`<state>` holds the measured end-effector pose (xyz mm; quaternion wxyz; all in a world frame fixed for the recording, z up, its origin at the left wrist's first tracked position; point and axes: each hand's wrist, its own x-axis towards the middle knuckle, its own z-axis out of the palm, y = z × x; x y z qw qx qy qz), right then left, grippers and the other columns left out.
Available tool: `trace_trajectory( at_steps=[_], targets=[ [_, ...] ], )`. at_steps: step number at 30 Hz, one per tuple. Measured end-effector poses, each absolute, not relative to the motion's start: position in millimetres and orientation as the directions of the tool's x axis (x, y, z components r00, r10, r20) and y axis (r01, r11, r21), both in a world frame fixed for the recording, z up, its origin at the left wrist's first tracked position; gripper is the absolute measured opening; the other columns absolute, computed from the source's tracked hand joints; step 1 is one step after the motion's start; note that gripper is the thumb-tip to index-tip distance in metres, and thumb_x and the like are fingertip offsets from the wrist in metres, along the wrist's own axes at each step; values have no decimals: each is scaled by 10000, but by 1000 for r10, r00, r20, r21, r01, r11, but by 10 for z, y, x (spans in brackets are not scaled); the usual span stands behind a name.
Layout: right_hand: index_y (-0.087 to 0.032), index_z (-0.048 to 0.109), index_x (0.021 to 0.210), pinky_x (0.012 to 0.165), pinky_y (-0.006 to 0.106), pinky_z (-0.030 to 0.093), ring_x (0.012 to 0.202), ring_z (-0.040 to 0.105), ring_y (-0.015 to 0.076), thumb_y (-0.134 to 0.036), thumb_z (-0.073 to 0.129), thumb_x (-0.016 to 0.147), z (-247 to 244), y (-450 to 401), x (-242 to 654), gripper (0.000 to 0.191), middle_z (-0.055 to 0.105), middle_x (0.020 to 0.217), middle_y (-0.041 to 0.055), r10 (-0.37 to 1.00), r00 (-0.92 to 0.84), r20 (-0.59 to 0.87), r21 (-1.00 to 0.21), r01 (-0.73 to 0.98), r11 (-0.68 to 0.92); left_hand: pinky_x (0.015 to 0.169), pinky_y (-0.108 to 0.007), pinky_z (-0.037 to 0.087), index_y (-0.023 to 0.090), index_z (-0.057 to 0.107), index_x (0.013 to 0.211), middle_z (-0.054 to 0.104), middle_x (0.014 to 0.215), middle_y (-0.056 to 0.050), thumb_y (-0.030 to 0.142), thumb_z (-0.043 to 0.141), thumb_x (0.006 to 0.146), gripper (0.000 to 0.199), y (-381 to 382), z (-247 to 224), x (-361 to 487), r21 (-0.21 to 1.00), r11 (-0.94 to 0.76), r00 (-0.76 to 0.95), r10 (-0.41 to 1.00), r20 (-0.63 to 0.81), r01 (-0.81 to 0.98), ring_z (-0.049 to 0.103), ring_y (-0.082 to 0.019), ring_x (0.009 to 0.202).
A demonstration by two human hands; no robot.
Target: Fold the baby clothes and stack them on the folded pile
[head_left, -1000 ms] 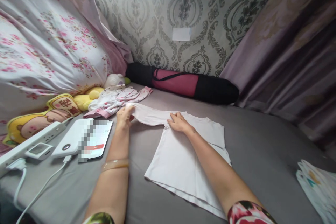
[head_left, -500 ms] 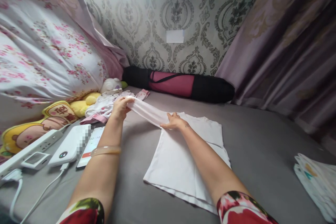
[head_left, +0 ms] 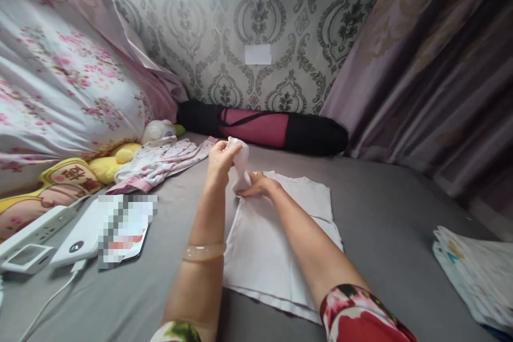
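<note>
A white shirt (head_left: 264, 251) lies on the grey bed sheet, its body spread nearly flat with one side folded over. My left hand (head_left: 222, 163) is closed on the end of a sleeve (head_left: 241, 163) and lifts it above the sheet. The raised sleeve bends down to my right hand (head_left: 258, 184), whose thumb and fingers grip the cloth where the sleeve meets the body. My right forearm crosses over the shirt and hides part of it.
Left on the grey sheet (head_left: 168, 224) are a power strip (head_left: 56, 219), a white power bank (head_left: 86, 235), a phone (head_left: 134, 230) and a patterned child's garment (head_left: 160, 163). A black and pink long bag (head_left: 256, 128) lies along the wall. Folded clothes (head_left: 476, 278) sit at right.
My left hand has moved right with the sleeve end, towards my right hand, so the stretched sleeve is now slack and bent. My right hand stays at the sleeve's base. The view has shifted slightly.
</note>
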<state>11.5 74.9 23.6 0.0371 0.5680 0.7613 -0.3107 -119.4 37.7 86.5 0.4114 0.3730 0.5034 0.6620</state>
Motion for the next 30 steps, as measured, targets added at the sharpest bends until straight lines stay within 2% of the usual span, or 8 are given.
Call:
trace_trajectory(
  at_steps=[4, 8, 13, 15, 18, 22, 26, 30],
  targets=[
    [-202, 548, 1285, 853, 346, 518, 996, 640, 236, -372, 757, 738, 157, 695, 478, 610, 564, 1295, 126, 851, -469, -238, -802, 589, 100, 518, -202, 393, 172, 544, 727, 512, 583, 58, 412, 726, 535, 357, 399, 685, -970, 973, -168, -414, 906, 90, -157, 483, -91, 530],
    [-145, 587, 1115, 784, 293, 545, 851, 671, 159, -315, 541, 934, 179, 507, 821, 253, 649, 1129, 138, 932, -221, -287, -953, 167, -254, 523, -198, 389, 172, 550, 741, 532, 598, 47, 434, 723, 601, 344, 396, 542, -798, 976, -199, -399, 905, 147, -92, 499, -95, 548],
    [-95, 506, 1197, 856, 429, 528, 920, 692, 231, -529, 115, 995, 185, 338, 1098, 618, 655, 1130, 213, 860, -260, -440, -856, -170, -489, 731, -260, 486, 176, 636, 920, 690, 881, -53, 529, 644, 759, 388, 315, 501, -551, 971, -239, -13, 971, 239, 23, 645, -187, 850],
    [-98, 483, 1254, 870, 471, 511, 993, 677, 260, -575, -71, 944, 126, 331, 1162, 794, 642, 1174, 222, 870, -262, -417, -874, -145, -463, 890, -297, 471, 191, 634, 1078, 672, 1155, -101, 571, 538, 842, 457, 319, 463, -550, 976, -215, 131, 969, 210, 20, 612, -219, 1094],
    [-113, 511, 1262, 879, 489, 492, 1062, 650, 277, -596, -176, 893, 28, 338, 1219, 917, 662, 1142, 210, 896, -223, -384, -916, -28, -399, 982, -348, 440, 183, 582, 1184, 604, 1299, -138, 554, 399, 912, 495, 383, 348, -720, 990, -137, 42, 990, 136, 22, 565, -228, 1207],
    [-94, 605, 1137, 861, 471, 495, 1029, 651, 297, -673, 80, 928, -7, 320, 1241, 809, 699, 995, 203, 892, -225, -391, -901, -103, -421, 963, -391, 465, 164, 605, 1109, 663, 1164, -137, 353, 486, 843, 347, 470, 144, -1064, 971, -39, -195, 977, 87, 237, 617, -247, 1104],
    [-112, 615, 1039, 802, 384, 531, 905, 685, 243, -251, 461, 913, 12, 321, 1248, 243, 720, 864, 141, 904, -144, -402, -841, -333, -427, 1003, -385, 449, 156, 625, 1107, 668, 1151, -126, 164, 500, 706, 421, 487, -22, -1191, 923, -7, -158, 985, 74, 384, 601, -260, 1135],
    [-154, 615, 925, 762, 329, 566, 810, 695, 198, -54, 524, 735, 4, 365, 1347, 233, 720, 809, 66, 934, 26, -358, -847, -430, -312, 1001, -393, 455, 157, 588, 1230, 614, 1288, -136, 116, 529, 620, 615, 475, -139, -1095, 870, -17, -26, 999, 34, 493, 584, -286, 1166]
  ],
)
